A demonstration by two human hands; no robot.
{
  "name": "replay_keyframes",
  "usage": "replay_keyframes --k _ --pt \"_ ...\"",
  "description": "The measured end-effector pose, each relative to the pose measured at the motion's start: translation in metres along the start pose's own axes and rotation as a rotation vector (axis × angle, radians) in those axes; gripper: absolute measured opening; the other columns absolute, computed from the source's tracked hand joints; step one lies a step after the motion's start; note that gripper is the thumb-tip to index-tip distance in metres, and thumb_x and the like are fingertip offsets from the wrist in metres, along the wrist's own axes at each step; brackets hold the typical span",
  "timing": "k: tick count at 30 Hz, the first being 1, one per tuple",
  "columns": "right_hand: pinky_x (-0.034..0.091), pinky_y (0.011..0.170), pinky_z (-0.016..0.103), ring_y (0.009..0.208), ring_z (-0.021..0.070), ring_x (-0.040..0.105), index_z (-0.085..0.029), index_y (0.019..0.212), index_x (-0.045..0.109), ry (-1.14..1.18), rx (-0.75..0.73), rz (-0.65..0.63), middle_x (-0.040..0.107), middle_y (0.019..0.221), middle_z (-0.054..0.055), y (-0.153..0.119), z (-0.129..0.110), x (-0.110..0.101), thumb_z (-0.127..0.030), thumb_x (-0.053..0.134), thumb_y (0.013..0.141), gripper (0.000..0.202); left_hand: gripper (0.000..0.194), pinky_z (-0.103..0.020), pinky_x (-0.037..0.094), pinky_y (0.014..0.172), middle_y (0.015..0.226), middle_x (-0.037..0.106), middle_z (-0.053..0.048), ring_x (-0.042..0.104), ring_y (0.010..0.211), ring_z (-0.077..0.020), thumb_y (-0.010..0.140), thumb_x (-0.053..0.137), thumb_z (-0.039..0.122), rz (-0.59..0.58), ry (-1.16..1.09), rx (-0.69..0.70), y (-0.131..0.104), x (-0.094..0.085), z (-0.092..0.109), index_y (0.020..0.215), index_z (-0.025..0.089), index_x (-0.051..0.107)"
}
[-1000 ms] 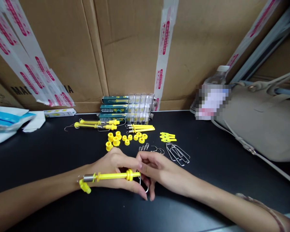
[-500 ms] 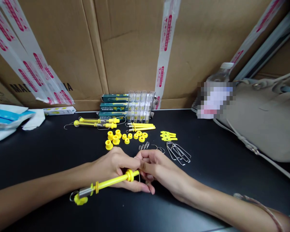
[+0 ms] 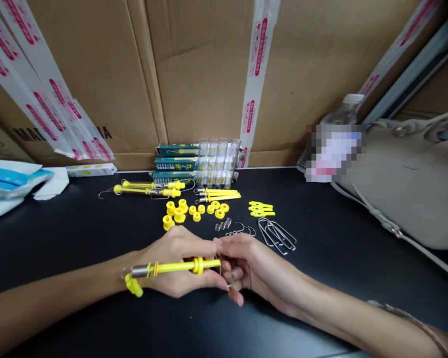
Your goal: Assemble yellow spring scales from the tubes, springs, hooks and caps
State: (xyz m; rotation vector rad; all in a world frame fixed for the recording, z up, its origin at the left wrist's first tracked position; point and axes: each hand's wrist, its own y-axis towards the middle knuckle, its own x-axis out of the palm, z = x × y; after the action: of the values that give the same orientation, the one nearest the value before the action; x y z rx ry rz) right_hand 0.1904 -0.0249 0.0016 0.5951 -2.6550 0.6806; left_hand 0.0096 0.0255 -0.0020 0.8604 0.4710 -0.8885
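A yellow spring-scale rod [image 3: 171, 267] lies across the back of my left hand [image 3: 173, 248], whose thumb and forefinger are closed around its right end. A yellow collar [image 3: 198, 265] sits on the rod near those fingers. At the other end are a silver metal sleeve [image 3: 141, 271] and a dangling yellow piece [image 3: 133, 286]. My right hand [image 3: 248, 258] pinches a thin wire hook [image 3: 229, 285] at the rod's right tip. Fingers partly cover the hook, so I cannot tell whether it passes through the rod.
Behind my hands lie yellow caps [image 3: 179, 215], small springs [image 3: 223, 225], large wire hooks [image 3: 276, 234], flat yellow pieces [image 3: 262, 209] and yellow rods [image 3: 220, 195]. Assembled spring scales [image 3: 149, 190], clear tubes [image 3: 218, 161] and green boxes [image 3: 176, 164] stand further back. A handbag [image 3: 406, 189] is right.
The rod has swung from slanted to nearly level, its metal-sleeve end rising and shifting right. The wire hook now shows lower between my right fingers, which have shifted slightly.
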Motion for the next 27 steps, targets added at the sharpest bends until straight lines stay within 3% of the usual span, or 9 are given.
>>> replay_keyframes --k 3,8,14,17,21,24,27 --pt "0.047 0.041 0.017 0.044 0.0046 0.038 -0.017 0.063 0.048 -0.008 0.009 -0.006 0.04 0.054 -0.007 0.0 0.001 0.0 -0.036 0.063 0.086 0.033 0.017 -0.018 0.044 0.052 0.065 0.069 -0.001 0.062 0.052 -0.0106 0.09 0.07 0.03 0.002 0.026 0.039 -0.001 0.0 0.0 0.083 0.014 0.067" --pt "0.051 0.042 0.018 0.04 0.0026 0.037 -0.016 0.063 0.049 -0.06 0.005 -0.019 0.041 0.051 -0.008 0.0 0.004 0.0 -0.045 0.07 0.083 0.041 0.032 -0.02 0.046 0.051 0.061 0.068 -0.002 0.062 0.05 -0.0125 0.092 0.065 0.046 0.017 0.063 0.094 -0.001 0.002 0.001 0.087 0.014 0.067" --pt "0.048 0.043 0.02 0.042 0.0049 0.042 -0.018 0.069 0.047 -0.146 -0.081 0.003 0.044 0.055 -0.008 0.0 0.006 0.0 -0.06 0.064 0.085 0.048 0.017 -0.019 0.047 0.056 0.067 0.067 -0.001 0.062 0.057 -0.0119 0.095 0.062 0.03 -0.031 0.029 0.027 -0.003 -0.001 0.0 0.088 0.015 0.067" --pt "0.046 0.046 0.019 0.047 0.0075 0.052 -0.019 0.077 0.049 -0.288 -0.221 0.095 0.055 0.06 -0.005 -0.002 0.007 -0.001 -0.06 0.056 0.092 0.044 0.015 -0.017 0.047 0.057 0.067 0.068 0.002 0.061 0.057 -0.0095 0.087 0.073 0.028 -0.014 -0.072 -0.077 -0.003 -0.001 -0.001 0.084 0.017 0.064" --pt "0.041 0.04 0.018 0.04 0.0089 0.05 -0.023 0.086 0.044 -0.55 -0.368 0.167 0.054 0.055 -0.008 -0.007 0.004 -0.003 -0.056 0.035 0.103 0.038 0.041 -0.015 0.046 0.049 0.07 0.067 0.003 0.062 0.058 -0.0099 0.065 0.091 0.033 0.023 -0.389 -0.343 -0.001 0.002 -0.004 0.086 0.017 0.059" --pt "0.037 0.045 0.019 0.044 0.0083 0.045 -0.024 0.09 0.042 -0.717 -0.537 0.241 0.052 0.057 -0.008 -0.01 -0.002 -0.006 -0.047 0.029 0.106 0.031 0.034 -0.017 0.047 0.048 0.085 0.068 -0.001 0.064 0.062 -0.0111 0.078 0.081 0.036 0.013 -0.634 -0.495 0.001 0.002 -0.007 0.098 0.018 0.061" --pt "0.032 0.046 0.02 0.046 0.009 0.04 -0.025 0.091 0.04 -0.824 -0.652 0.307 0.046 0.059 -0.008 -0.011 -0.005 -0.011 -0.041 0.027 0.108 0.026 0.029 -0.022 0.051 0.051 0.088 0.069 -0.007 0.067 0.063 -0.014 0.095 0.061 0.043 -0.03 -0.866 -0.541 0.005 -0.005 -0.012 0.106 0.016 0.062"
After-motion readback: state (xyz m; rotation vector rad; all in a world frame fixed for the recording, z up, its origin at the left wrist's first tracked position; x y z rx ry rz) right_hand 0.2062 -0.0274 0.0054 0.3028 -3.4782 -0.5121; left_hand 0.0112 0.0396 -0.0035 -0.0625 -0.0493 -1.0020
